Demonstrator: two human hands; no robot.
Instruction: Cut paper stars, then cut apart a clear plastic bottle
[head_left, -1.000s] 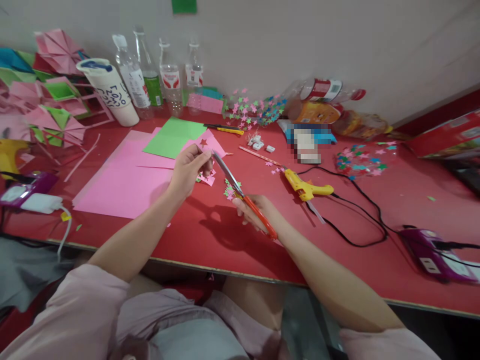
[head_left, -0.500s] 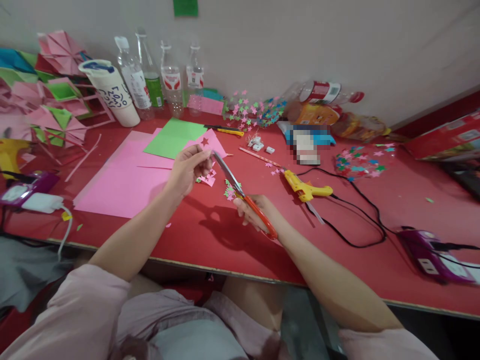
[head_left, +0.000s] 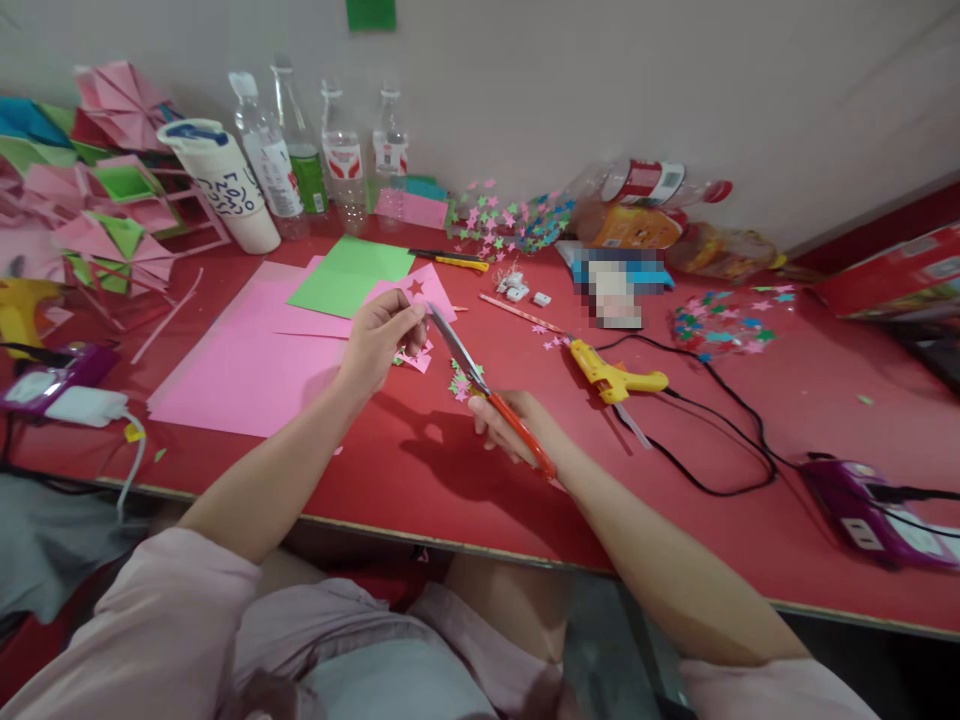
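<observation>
My right hand (head_left: pixel 537 412) is closed around the orange handles of a pair of scissors (head_left: pixel 463 358). The blades point up and left, with their tips by my left fingertips. My left hand (head_left: pixel 379 340) pinches a small, pale pink piece of paper (head_left: pixel 428 305) at the blade tips; its shape is too small to make out. Below the blades lies a little pile of pink and green paper stars (head_left: pixel 459 384). Behind my left hand are a pink sheet with a star-shaped hole (head_left: pixel 442 285), a green sheet (head_left: pixel 349 272) and larger pink sheets (head_left: pixel 240 350).
A yellow glue gun (head_left: pixel 611 375) lies right of my hands, its black cable looping to a purple power strip (head_left: pixel 855 510). A yellow-handled cutter (head_left: pixel 461 263) rests behind the sheets. Clear bottles (head_left: pixel 345 165) and a white cup (head_left: pixel 225 190) stand along the wall; paper models (head_left: pixel 120 240) fill the left.
My left hand has shifted very slightly to the right with the paper. The scissors stay almost in place, their tips still beside my left fingers.
</observation>
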